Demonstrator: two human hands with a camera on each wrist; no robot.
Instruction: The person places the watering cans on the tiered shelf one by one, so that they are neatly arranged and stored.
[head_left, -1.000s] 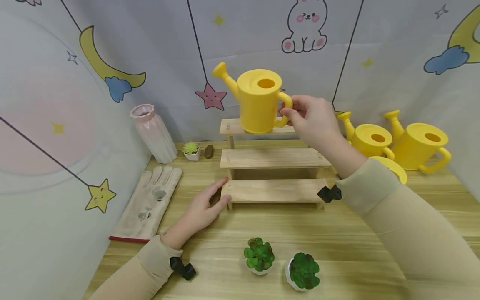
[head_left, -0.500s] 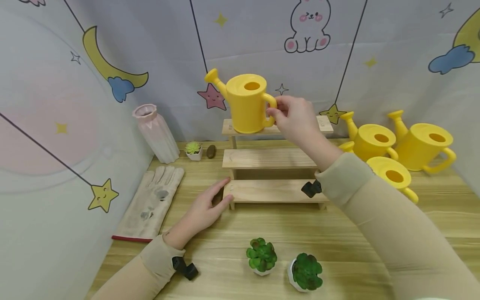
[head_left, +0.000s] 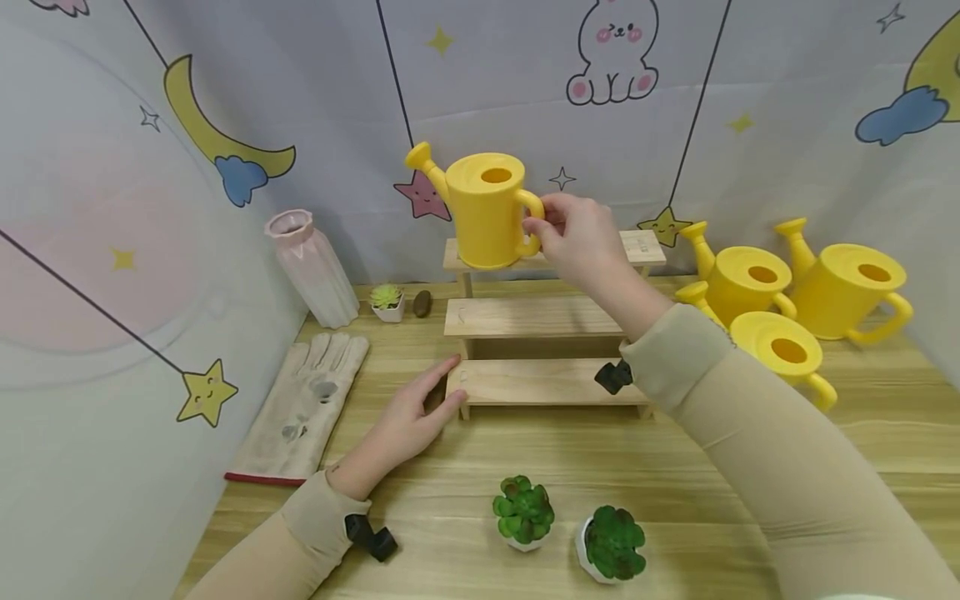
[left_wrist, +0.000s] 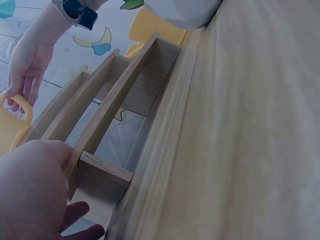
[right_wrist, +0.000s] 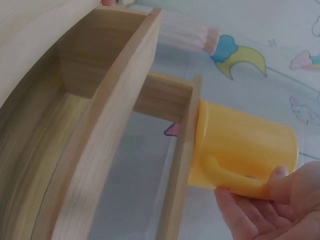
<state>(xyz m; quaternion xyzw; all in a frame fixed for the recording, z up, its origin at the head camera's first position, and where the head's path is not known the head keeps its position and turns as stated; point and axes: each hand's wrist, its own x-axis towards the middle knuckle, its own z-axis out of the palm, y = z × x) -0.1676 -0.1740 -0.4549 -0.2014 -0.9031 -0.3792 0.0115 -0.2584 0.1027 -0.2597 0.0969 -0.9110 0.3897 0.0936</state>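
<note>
- Right hand (head_left: 581, 237): I see the thumb and fingers pinching the handle (head_left: 537, 208) of the yellow can (head_left: 487, 218); the arm reaches in over the right part of the rack (head_left: 551, 382).
- Can: upright at the left part of the top step (head_left: 639, 247). In the right wrist view I see its base meeting the board. The spout (head_left: 429, 171) points left, the handle right.
- Left hand (head_left: 408, 417): fingers spread, thumb apart from the index finger. I have both touching the left end of the bottom step (head_left: 543, 382); the left wrist view shows other fingers beside the end support.
- Rack: pale wood, three steps rising toward the backdrop (head_left: 510, 50). The middle step (head_left: 517, 317) lies between the other two, partly covered in my head view by the right forearm.
- Right side: I count three more yellow cans upright on the worktop (head_left: 570, 450): a rear can (head_left: 738, 292), a corner can (head_left: 843, 292) at far right, and a front can (head_left: 757, 333) partly hidden by the right sleeve (head_left: 757, 425).
- Left side: a pink and white vase (head_left: 315, 271) stands at the back; a pale succulent (head_left: 387, 302) and a dark stone (head_left: 422, 304) sit to its right. A glove (head_left: 296, 408) lies flat in front of the vase.
- Foreground: I have two green plants in white pots, the left plant (head_left: 523, 510) and the right plant (head_left: 615, 543), standing near each other in front of the rack.
</note>
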